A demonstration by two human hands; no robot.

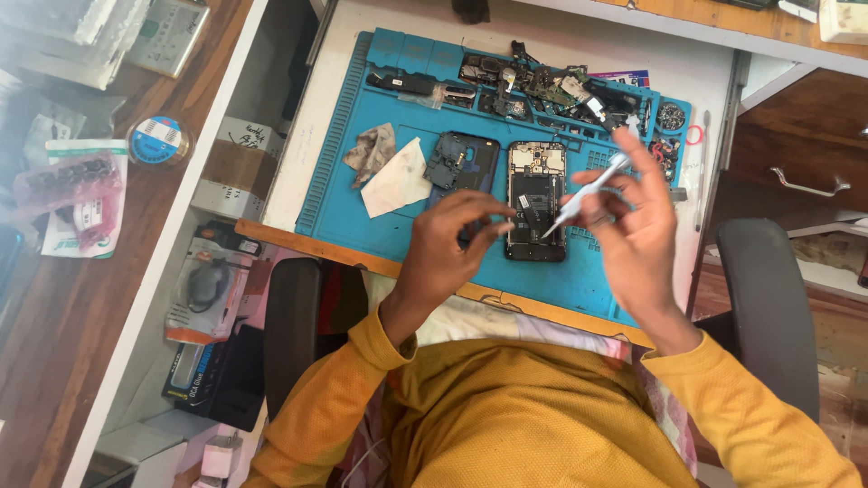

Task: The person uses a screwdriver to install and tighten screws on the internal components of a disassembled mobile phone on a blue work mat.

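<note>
Parts heaped along the blue mat's (380, 208) far edge blur together. Right hand (637, 221) fingers pinch white tweezers (583, 194) over opened phone (535, 201); left hand (452, 244) fingers, narrow, touch its edge.

opened phone (535, 201) on mat (362, 217) | back cover (463, 163) just left of it | cloth (372, 150) further left | loose parts (542, 89) behind

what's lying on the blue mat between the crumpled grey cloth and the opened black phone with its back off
In the head view, between the crumpled grey cloth and the opened black phone lie a white paper sheet and a dark removed phone back cover, on the blue mat.
</note>
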